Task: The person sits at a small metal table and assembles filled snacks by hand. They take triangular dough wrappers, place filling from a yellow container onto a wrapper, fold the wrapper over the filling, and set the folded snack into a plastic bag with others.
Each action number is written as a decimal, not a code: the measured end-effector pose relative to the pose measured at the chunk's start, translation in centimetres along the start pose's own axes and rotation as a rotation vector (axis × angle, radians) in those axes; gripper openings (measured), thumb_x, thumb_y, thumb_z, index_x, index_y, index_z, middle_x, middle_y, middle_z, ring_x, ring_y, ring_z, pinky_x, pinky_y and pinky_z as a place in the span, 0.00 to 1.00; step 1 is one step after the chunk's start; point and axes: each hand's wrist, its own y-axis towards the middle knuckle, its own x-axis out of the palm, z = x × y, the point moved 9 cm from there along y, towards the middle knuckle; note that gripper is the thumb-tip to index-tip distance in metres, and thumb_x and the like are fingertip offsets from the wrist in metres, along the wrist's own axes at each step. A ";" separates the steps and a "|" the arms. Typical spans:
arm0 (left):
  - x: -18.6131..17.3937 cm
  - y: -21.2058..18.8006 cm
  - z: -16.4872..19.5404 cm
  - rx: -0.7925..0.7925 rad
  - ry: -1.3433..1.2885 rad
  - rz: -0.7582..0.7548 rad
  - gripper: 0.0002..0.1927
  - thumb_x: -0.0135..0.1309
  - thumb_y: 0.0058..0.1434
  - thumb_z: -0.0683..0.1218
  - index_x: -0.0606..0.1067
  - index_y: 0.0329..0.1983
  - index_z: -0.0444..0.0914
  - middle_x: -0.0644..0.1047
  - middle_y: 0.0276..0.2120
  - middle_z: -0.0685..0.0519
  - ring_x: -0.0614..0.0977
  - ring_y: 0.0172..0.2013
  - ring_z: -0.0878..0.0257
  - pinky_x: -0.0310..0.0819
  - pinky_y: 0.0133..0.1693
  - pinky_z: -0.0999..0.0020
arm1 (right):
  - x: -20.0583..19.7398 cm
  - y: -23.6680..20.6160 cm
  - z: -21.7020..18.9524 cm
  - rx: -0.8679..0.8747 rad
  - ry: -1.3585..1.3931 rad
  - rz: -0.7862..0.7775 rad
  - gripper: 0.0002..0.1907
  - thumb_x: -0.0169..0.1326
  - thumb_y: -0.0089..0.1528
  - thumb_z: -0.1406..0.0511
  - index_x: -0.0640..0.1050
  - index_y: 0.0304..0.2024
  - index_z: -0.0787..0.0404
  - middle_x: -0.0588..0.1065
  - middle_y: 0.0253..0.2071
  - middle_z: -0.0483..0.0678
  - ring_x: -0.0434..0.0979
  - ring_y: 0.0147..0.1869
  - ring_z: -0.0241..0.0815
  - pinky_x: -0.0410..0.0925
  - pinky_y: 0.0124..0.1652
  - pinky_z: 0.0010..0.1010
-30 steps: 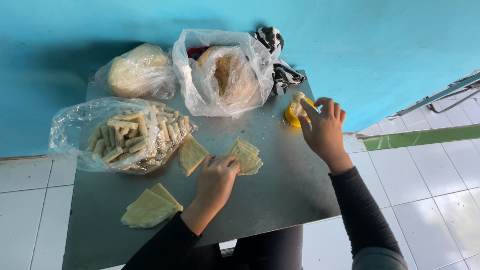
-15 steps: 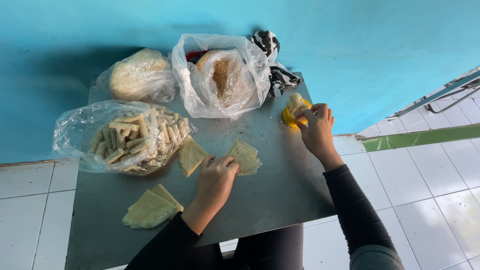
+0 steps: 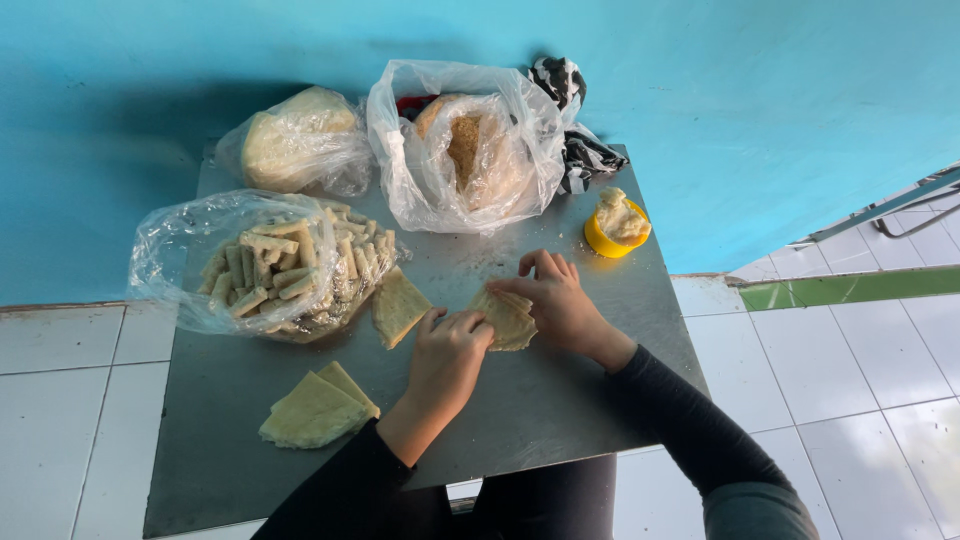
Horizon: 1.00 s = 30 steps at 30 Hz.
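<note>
We are pinching a thin pastry sheet (image 3: 508, 318) with our left hand (image 3: 447, 357) and right hand (image 3: 556, 300), both grasping its edges, sheet lying mid grey table (image 3: 560, 420), yellow cup (image 3: 617, 231) sitting well apart, bag of rolled sticks (image 3: 262, 265) lying left

COLOURS AND PATTERNS, TABLETOP LOT

Surface (image 3: 560, 420): dull grey metal, faint smears. Wall (image 3: 700, 100): flat turquoise blue. Floor tiles (image 3: 60, 420): white, grey joints; one green tile strip (image 3: 850, 288) at right. Small cup (image 3: 610, 243): bright yellow, heaped with off-white paste. Wrapper sheet (image 3: 508, 318) under both hands: pale tan, lightly speckled. Single wrapper (image 3: 398, 305): same pale tan. Wrapper stack (image 3: 315, 410): pale yellow-cream. Rolled sticks (image 3: 290, 265): beige, inside clear plastic bag. Middle bag (image 3: 465, 150): clear plastic, brown filling, trace of red behind. Back-left bag (image 3: 295, 140): clear, cream contents. Cloth (image 3: 575, 120): black and white pattern. Sleeves (image 3: 690, 430): black, grey toward the right upper arm.
</note>
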 end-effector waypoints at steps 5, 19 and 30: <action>-0.1 -0.1 0.1 0.014 0.022 0.028 0.04 0.56 0.54 0.38 0.79 0.32 0.39 0.81 0.41 0.49 0.83 0.45 0.57 0.67 0.55 0.52 | -0.4 -0.5 -1.5 -0.231 -0.566 0.015 0.32 0.61 0.54 0.61 0.78 0.63 0.39 0.69 0.53 0.45 0.68 0.55 0.46 0.63 0.52 0.39; -0.1 0.0 0.1 0.009 0.037 0.033 0.03 0.58 0.59 0.42 0.76 0.35 0.38 0.80 0.38 0.52 0.82 0.40 0.57 0.67 0.52 0.55 | -0.6 0.2 -1.3 -0.160 -0.534 -0.022 0.30 0.56 0.57 0.65 0.76 0.63 0.36 0.70 0.55 0.45 0.70 0.56 0.44 0.63 0.53 0.38; 0.1 -0.3 -0.9 -0.140 0.121 -0.045 0.11 0.64 0.57 0.48 0.74 0.34 0.39 0.76 0.29 0.52 0.79 0.33 0.55 0.65 0.40 0.59 | -2.5 -4.9 -3.6 -0.070 -0.137 -0.018 0.32 0.53 0.53 0.74 0.83 0.55 0.40 0.71 0.52 0.48 0.69 0.52 0.49 0.62 0.52 0.40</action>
